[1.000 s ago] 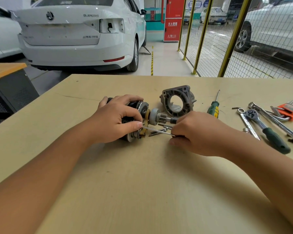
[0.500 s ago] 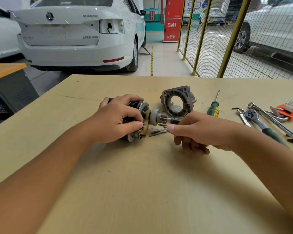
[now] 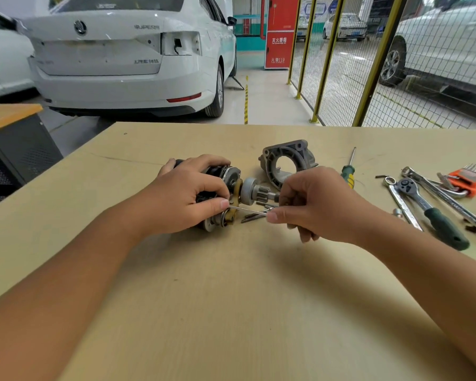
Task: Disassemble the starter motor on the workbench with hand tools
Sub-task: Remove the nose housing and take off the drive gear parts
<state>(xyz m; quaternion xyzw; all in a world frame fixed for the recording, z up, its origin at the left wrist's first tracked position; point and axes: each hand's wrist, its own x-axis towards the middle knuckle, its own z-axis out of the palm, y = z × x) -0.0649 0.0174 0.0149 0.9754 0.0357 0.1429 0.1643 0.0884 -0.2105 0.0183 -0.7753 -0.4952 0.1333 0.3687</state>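
Left hand (image 3: 187, 199) grips the starter motor (image 3: 226, 196) on my workbench (image 3: 231, 298).
Right hand (image 3: 313, 204) pinches a thin long bolt (image 3: 248, 209) at the motor's front; I see the detached housing (image 3: 286, 160) just behind.

tan workbench (image 3: 231, 312) carries starter motor (image 3: 226, 185), housing (image 3: 283, 160), screwdriver (image 3: 348, 171), ratchet (image 3: 429, 210).

Wide bare stretch of the tan wooden surface (image 3: 231, 312) lies nearest the person, below both forearms. Mid-surface, the black-and-silver starter motor body (image 3: 220, 188) and the grey cast-aluminium end housing (image 3: 283, 160) stand close together, loose dark bolts (image 3: 254, 215) just in front. To the right, a green-handled screwdriver (image 3: 348, 174), a dark-green-handled ratchet (image 3: 429, 210), chrome wrenches (image 3: 445, 199) and an orange hex-key holder (image 3: 466, 181) crowd that side. The left part of the surface lies bare.
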